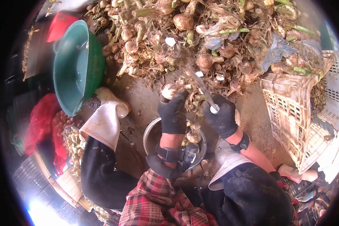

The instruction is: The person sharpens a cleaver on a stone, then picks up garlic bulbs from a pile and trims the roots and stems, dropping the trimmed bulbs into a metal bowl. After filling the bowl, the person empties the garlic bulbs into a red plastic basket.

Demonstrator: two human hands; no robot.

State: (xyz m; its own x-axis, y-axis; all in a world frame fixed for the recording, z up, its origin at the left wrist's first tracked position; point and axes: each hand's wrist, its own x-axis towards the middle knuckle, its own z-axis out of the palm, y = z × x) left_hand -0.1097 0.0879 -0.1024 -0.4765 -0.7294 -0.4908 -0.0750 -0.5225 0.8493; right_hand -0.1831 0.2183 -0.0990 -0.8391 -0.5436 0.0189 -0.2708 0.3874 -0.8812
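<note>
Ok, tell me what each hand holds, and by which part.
Left hand: a bulb, around its body. Right hand: a knife, by its handle.

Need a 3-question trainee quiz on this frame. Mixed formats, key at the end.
1. True or false: the right hand holds a knife.
2. Short answer: what does the left hand grip?
3. Where is the metal bowl? A) below both hands B) hanging on a wall C) on a chair

Key:
1. True. The gloved fist is closed round the handle, and the blade points up toward the pile.
2. A bulb, pinched at the fingertips.
3. A
</note>
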